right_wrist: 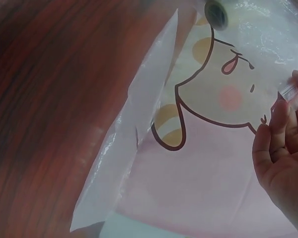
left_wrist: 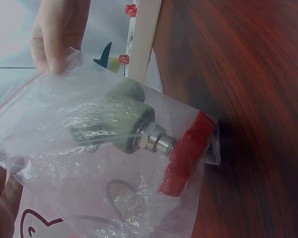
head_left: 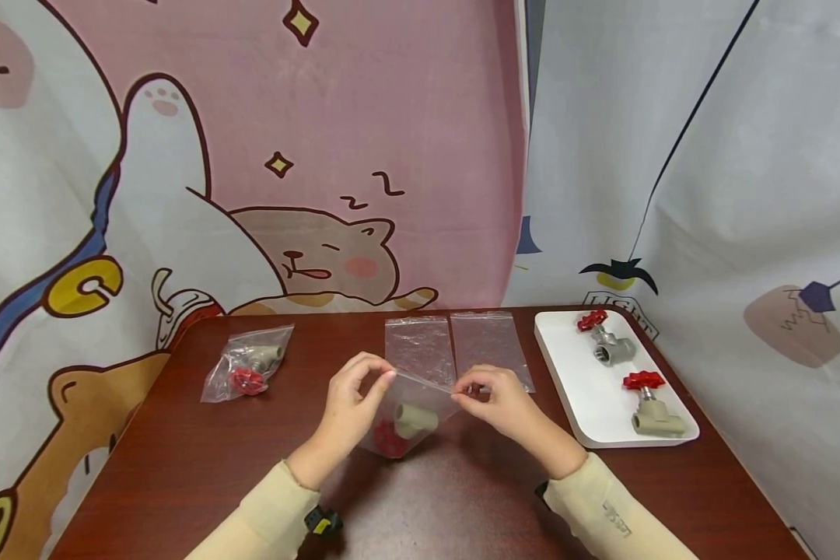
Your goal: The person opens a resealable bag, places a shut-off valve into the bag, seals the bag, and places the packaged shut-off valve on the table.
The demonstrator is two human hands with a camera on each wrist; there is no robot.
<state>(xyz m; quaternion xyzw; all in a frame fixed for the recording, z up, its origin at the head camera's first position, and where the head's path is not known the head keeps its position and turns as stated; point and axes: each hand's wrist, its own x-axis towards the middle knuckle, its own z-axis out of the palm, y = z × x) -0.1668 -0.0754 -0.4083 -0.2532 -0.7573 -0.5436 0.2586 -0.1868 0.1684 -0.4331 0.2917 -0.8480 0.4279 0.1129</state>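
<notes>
A clear zip bag (head_left: 427, 397) hangs between both hands over the table, its top edge stretched between them. Inside it is a valve with a grey-green tee-shaped body (head_left: 416, 418) and a red handwheel (head_left: 390, 439) at the bottom. My left hand (head_left: 350, 397) pinches the bag's left top corner between thumb and forefinger. At the right end of the seal, my right hand (head_left: 500, 397) pinches the edge with thumb and fingers. In the left wrist view the metal neck (left_wrist: 156, 143) of the valve shows through the plastic.
Another bagged valve (head_left: 252, 365) lies at the table's left. Two flat zip bags (head_left: 420, 342) lie at the back. On the right, a white tray (head_left: 567, 381) holds a metal valve (head_left: 612, 346) and a grey-green valve (head_left: 658, 420), both with red handwheels. A printed curtain (head_left: 427, 117) hangs behind.
</notes>
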